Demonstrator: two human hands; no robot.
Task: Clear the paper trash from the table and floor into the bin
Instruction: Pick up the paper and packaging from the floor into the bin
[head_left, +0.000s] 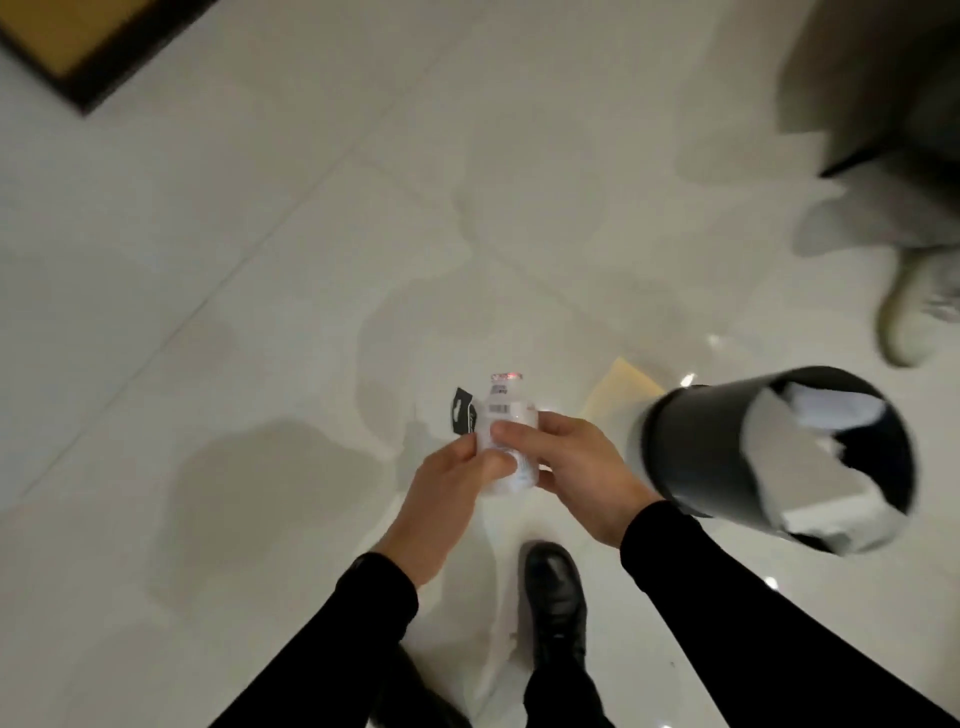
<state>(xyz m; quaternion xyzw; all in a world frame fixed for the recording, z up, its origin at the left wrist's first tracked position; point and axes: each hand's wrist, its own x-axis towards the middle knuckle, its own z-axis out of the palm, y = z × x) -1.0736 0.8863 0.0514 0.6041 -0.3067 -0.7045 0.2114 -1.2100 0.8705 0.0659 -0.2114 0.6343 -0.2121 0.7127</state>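
Observation:
Both hands hold a small bundle of white paper scraps (506, 415) with barcodes and a black tag at its left edge, in mid-air above the floor. My left hand (457, 499) pinches the bundle from the lower left. My right hand (571, 467) grips it from the right, thumb across the front. A black cylindrical bin (701, 457) stands on the floor just right of my right hand; white paper sheets fill its opening. A yellowish paper sheet (626, 392) lies on the floor behind the bin's left side.
Glossy white floor tiles (260, 312) spread all around. My black shoe (556, 597) stands below my hands. Another person's light shoe (914, 312) and grey trouser leg are at the right edge. A dark-framed wooden board (67, 41) lies at the top left.

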